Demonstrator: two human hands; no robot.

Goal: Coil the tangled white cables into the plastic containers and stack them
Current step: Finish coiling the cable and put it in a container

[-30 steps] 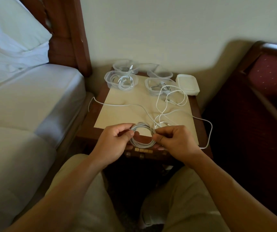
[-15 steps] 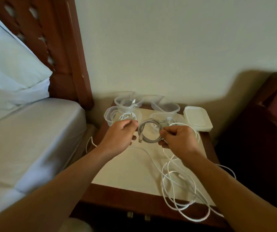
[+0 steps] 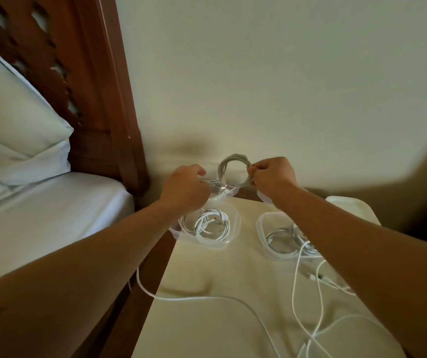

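Raised toward the rear containers, my right hand [image 3: 271, 177] pinches the coiled white cable [image 3: 234, 167]; left hand [image 3: 185, 188] clenched, contents unclear. Loose white cables [image 3: 308, 306] remain.

Both arms outstretched, right hand [image 3: 271, 177] pinching, left hand [image 3: 185, 188] apparently curled, fingers hidden.

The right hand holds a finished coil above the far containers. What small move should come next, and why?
Probably lower the coil into the far container just beneath it. The right hand pinches the coil, wound tight and raised upright, while the left hand is curled at that container's rim. The two nearer containers already hold coiled cables.
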